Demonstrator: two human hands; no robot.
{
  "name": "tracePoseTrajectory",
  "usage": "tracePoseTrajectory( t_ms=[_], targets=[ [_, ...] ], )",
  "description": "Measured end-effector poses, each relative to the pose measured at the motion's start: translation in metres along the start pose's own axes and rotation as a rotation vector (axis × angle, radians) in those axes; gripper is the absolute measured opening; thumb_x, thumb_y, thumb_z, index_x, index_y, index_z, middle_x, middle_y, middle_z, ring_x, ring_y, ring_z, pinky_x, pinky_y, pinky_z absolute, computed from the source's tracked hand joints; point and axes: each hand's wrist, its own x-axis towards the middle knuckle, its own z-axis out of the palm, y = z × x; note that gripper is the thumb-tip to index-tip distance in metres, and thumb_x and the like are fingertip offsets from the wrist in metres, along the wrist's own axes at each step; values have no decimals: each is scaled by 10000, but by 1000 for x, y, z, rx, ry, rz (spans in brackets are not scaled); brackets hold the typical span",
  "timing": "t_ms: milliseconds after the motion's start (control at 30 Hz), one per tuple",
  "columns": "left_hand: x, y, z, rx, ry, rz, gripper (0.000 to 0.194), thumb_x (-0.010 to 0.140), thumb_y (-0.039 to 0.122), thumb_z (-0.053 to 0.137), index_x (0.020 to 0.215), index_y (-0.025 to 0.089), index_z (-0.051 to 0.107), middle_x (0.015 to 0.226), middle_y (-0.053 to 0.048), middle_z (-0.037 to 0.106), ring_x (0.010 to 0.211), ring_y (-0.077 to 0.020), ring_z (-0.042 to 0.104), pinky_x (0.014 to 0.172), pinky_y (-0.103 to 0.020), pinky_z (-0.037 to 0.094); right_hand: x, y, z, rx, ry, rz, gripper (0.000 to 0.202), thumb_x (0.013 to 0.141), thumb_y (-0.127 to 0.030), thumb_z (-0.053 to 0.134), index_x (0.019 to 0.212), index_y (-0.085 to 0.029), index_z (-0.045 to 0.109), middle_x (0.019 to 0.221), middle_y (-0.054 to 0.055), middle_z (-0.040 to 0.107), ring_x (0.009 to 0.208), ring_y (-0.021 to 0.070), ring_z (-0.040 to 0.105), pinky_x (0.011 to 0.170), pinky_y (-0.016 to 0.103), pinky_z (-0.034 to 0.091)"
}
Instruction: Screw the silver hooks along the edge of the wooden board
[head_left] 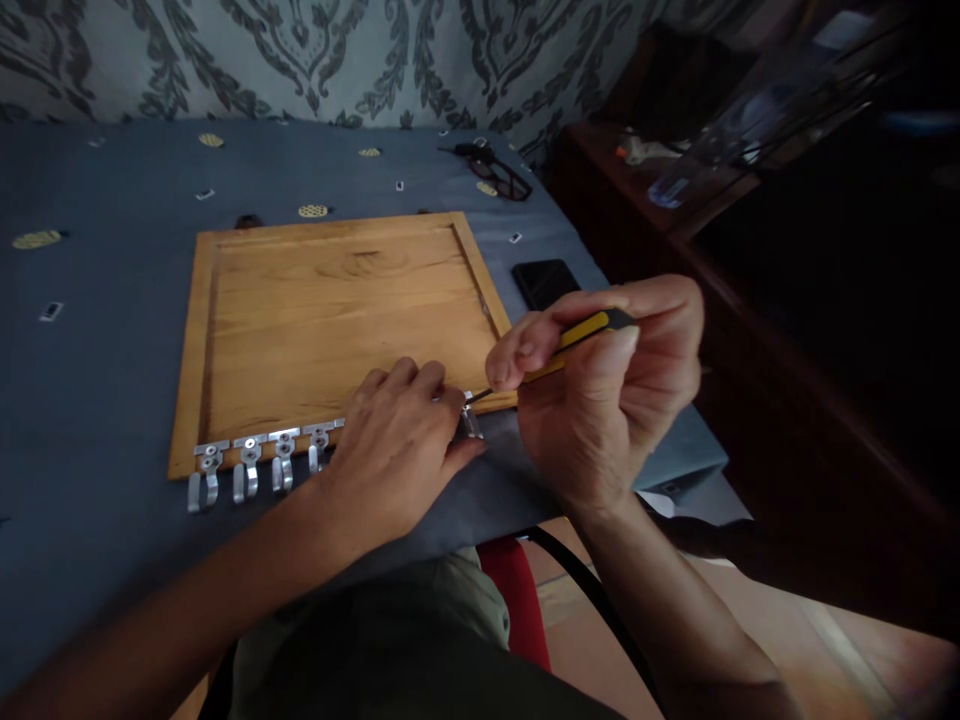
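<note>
A framed wooden board point(337, 310) lies on the blue cloth, with several metal hooks point(251, 460) along its near edge. My right hand point(615, 390) is closed around a yellow and black screwdriver point(585, 330), whose shaft points left and down to the metal hook point(470, 418) at the board's near right corner. My left hand point(405, 440) rests over the near edge, its fingers bent and its thumb against that corner hook. Part of the hook row is hidden under my left hand.
A black phone point(545, 283) lies right of the board. Dark glasses point(504, 178) are at the back of the blue cloth point(105, 350). On the brown wooden furniture point(720, 205) at the right stands a clear bottle point(667, 190). A patterned curtain hangs behind.
</note>
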Motion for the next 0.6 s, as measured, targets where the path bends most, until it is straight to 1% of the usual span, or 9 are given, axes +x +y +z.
tracePoseTrajectory(
  t_ms=[100, 200, 333, 400, 500, 600],
  targets=[
    [-1, -1, 1, 5, 14, 5, 367, 1078, 491, 736, 1269, 186, 806, 1218, -130, 740, 1209, -374, 676, 1028, -560, 578, 1, -1, 2, -25, 1, -37, 295, 1029, -539, 775, 934, -334, 586, 706, -53, 569, 517, 171, 445, 514, 336, 418],
    [-1, -2, 0, 6, 11, 5, 371, 1079, 487, 736, 1286, 187, 804, 1219, -119, 736, 1215, -373, 672, 1040, -563, 570, 1, -6, 3, -96, 45, -45, 307, 1067, -547, 699, 899, -340, 546, 711, -38, 543, 515, 192, 394, 519, 348, 341],
    [-1, -1, -1, 0, -1, 3, 393, 1086, 487, 728, 1331, 187, 791, 1216, -113, 736, 1225, -369, 664, 1053, -552, 561, 0, -10, 0, -228, 49, -47, 302, 1096, -605, 602, 957, -349, 523, 719, -22, 492, 548, 213, 434, 557, 354, 331],
    [-1, 0, -2, 2, -1, -1, 394, 1087, 490, 727, 1325, 184, 794, 1199, -117, 736, 1216, -364, 667, 1053, -543, 562, 0, -7, -2, -234, 36, -50, 293, 1101, -603, 589, 974, -348, 522, 721, -21, 476, 549, 209, 431, 559, 353, 320],
    [-1, 0, -2, 9, 1, -1, 388, 1085, 487, 730, 1306, 176, 800, 1181, -124, 732, 1206, -363, 670, 1052, -541, 564, -1, -1, -5, -222, 24, -59, 302, 1104, -585, 597, 951, -340, 509, 719, -23, 459, 532, 199, 394, 541, 345, 278],
    [-1, -1, -2, 13, -1, 5, 383, 1088, 474, 727, 1315, 175, 799, 1183, -128, 729, 1207, -365, 668, 1054, -544, 564, -2, 2, -6, -270, 13, -61, 288, 1119, -606, 549, 991, -351, 511, 729, -18, 456, 544, 211, 425, 537, 350, 287]
  ],
)
